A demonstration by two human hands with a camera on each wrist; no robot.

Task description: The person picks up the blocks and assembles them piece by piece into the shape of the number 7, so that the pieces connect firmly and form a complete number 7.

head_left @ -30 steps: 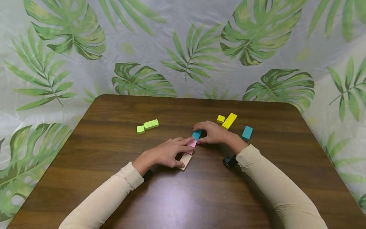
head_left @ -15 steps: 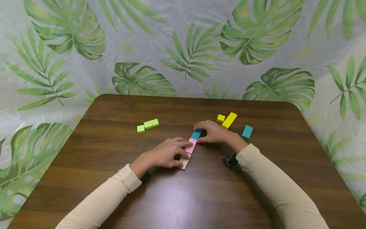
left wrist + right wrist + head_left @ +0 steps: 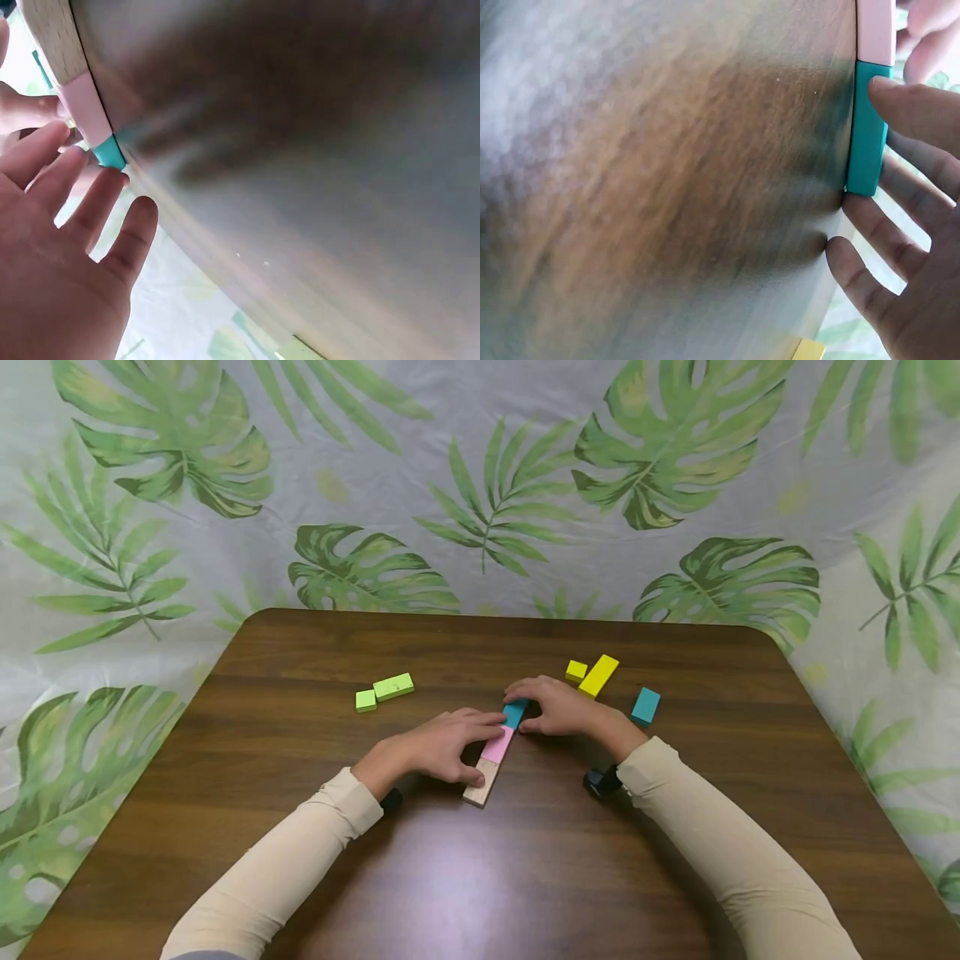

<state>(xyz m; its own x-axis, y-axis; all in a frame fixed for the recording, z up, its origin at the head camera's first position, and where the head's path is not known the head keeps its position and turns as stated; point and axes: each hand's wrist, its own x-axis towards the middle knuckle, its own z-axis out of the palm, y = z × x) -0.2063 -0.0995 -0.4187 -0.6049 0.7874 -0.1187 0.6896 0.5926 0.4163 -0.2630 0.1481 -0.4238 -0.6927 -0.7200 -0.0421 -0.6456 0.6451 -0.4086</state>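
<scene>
Three flat blocks lie end to end in a slanting row on the table: a plain wooden block (image 3: pixel 483 785) nearest, a pink block (image 3: pixel 497 747) in the middle, a teal block (image 3: pixel 515 713) farthest. My left hand (image 3: pixel 438 745) lies along the row's left side, fingers extended, fingertips near the pink-teal joint and thumb at the wooden block. Around the teal block (image 3: pixel 866 139) my right hand (image 3: pixel 558 707) holds its thumb at one side and fingers at the far end. In the left wrist view the left fingers are spread beside the pink block (image 3: pixel 86 109).
On the brown table (image 3: pixel 315 860), a small green block (image 3: pixel 365 701) and a longer green block (image 3: pixel 393 687) lie left. A small yellow block (image 3: pixel 576 671), a long yellow block (image 3: pixel 598 676) and another teal block (image 3: pixel 645 707) lie right. A leaf-print cloth (image 3: pixel 480 485) hangs behind.
My left hand's fingers have moved from over the pink and wooden blocks up toward the pink-teal joint, uncovering more of the wooden block. My right hand stays at the teal block.
</scene>
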